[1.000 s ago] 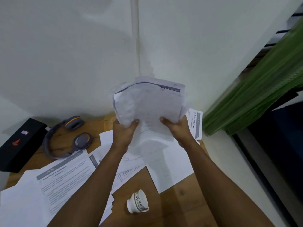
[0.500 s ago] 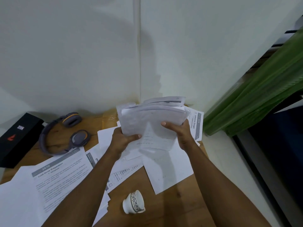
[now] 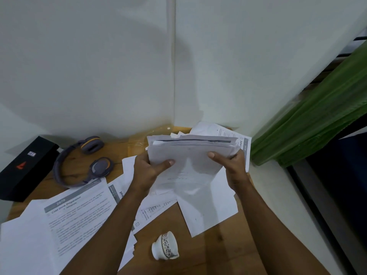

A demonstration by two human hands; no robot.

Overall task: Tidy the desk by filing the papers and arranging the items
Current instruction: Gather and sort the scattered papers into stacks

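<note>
**Grip state.** The left grip [image 3: 146, 171] is clamped on the left edge of the paper stack [image 3: 190, 155], thumb across the top face. The right grip [image 3: 234, 165] is clamped on the right edge in the same manner. The stack is held low over the far corner of the tabletop [image 3: 198, 255], above the loose sheets [image 3: 79, 215].

**Change.** One second earlier the stack stood nearly upright, face toward the camera. It has since been lowered and tipped toward flat, so its far edges now show as staggered layers. This suggests the bundle is being squared or set down. Filing is not yet done, and many sheets remain scattered.

**Materials.**
- Stack: thin white printed paper, edges misaligned, sagging between the grips.
- Tabletop: smooth wood.
- Cup [image 3: 165, 246]: glazed, patterned, lying on its side.
- Headphones [image 3: 83, 161]: grey, orange trim, padded.
- Black box [image 3: 25, 165]: long, matte, rectangular.
</note>
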